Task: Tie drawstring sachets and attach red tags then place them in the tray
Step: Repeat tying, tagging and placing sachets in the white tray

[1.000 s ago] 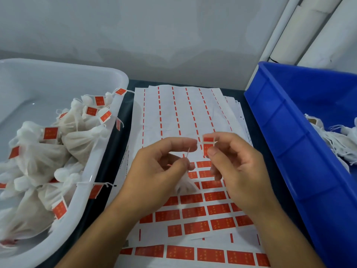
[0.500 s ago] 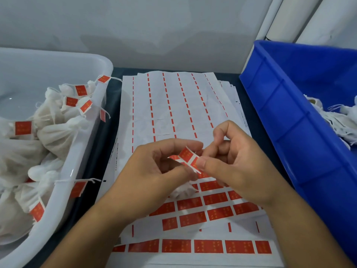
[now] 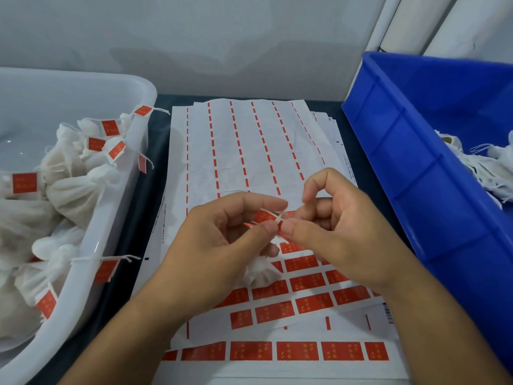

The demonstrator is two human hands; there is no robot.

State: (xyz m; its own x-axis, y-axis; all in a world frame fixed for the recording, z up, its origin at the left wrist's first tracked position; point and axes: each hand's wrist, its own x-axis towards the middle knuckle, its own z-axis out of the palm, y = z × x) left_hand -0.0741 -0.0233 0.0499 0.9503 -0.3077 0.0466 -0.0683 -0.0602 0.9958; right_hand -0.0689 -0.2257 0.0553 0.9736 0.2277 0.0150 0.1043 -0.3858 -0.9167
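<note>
A small white sachet (image 3: 258, 272) hangs below my hands over the sticker sheets. My left hand (image 3: 222, 240) pinches its white string between thumb and forefinger. My right hand (image 3: 330, 232) pinches a red tag (image 3: 266, 216) against that string, thumb tip meeting my left thumb. The tag is partly folded over the string. The white tray (image 3: 116, 218) on the left holds several tied sachets with red tags.
A stack of white sheets with red stickers (image 3: 277, 304) lies in the middle; the far part of the top sheet (image 3: 249, 151) is peeled bare. A blue bin (image 3: 410, 168) on the right holds untagged white sachets (image 3: 483, 165). A wall stands close behind.
The red tag came from my right fingers down onto the string and is now pressed around it between both thumbs. The view has shifted slightly.
</note>
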